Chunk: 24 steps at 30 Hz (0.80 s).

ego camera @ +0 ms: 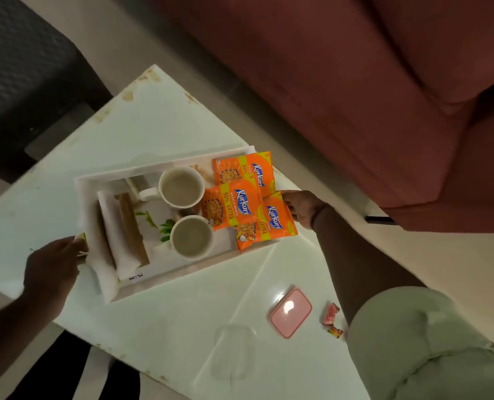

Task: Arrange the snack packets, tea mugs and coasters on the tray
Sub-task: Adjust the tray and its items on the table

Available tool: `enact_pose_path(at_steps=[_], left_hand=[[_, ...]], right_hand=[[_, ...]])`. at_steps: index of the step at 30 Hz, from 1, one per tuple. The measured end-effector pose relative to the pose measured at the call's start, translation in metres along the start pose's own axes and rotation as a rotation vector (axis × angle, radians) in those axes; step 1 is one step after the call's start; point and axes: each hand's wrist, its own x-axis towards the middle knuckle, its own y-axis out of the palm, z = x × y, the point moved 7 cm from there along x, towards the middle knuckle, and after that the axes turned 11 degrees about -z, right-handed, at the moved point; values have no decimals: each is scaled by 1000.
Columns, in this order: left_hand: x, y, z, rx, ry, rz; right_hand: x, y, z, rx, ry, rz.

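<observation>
**Inspector:** Start with the largest item.

**Assistant:** The table point(159, 319): glossy white top, stained near its far corner. On it sits the white tray point(164, 280), rectangular with raised walls, its long axis running from 8 o'clock to 2 o'clock.

**Inspector:** Hands?

**Assistant:** The left hand point(52, 268) is curled over the tray's 8 o'clock end, apparently gripping the rim and folded white paper there. The right hand point(303, 209) is at the 3 o'clock end, fingers closed on the edge of the nearest snack packet point(271, 223).

**Inspector:** The deciding relation?

**Assistant:** That packet lies at 9 o'clock from the right hand, overhanging the tray's end wall. The right hand is nearer; I judge it should slide the packet inward.

**Inspector:** Contents?

**Assistant:** Three orange crinkly foil packets, overlapping. Two round pale mugs point(181, 186), point(192, 237), side by side, touching the packets. Flat brown strips point(131, 229), possibly coasters, lie among the paper; I cannot confirm.

**Inspector:** Off the tray?

**Assistant:** A pink lid point(291, 312) and sweet wrappers point(331, 319), at 5 o'clock.
</observation>
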Motion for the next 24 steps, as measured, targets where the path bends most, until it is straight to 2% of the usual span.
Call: enact_pose_path(at_steps=[5, 13, 20, 24], left_hand=[[8, 0, 8, -29, -67, 25], [-6, 1, -19, -56, 78, -3], [-1, 5, -86, 34, 197, 113], [15, 16, -123, 141, 258, 157]], right_hand=[[20, 4, -8, 38, 70, 110], [25, 9, -23, 58, -42, 49], [-9, 13, -80, 282, -71, 51], [-38, 23, -118, 466, -19, 19]])
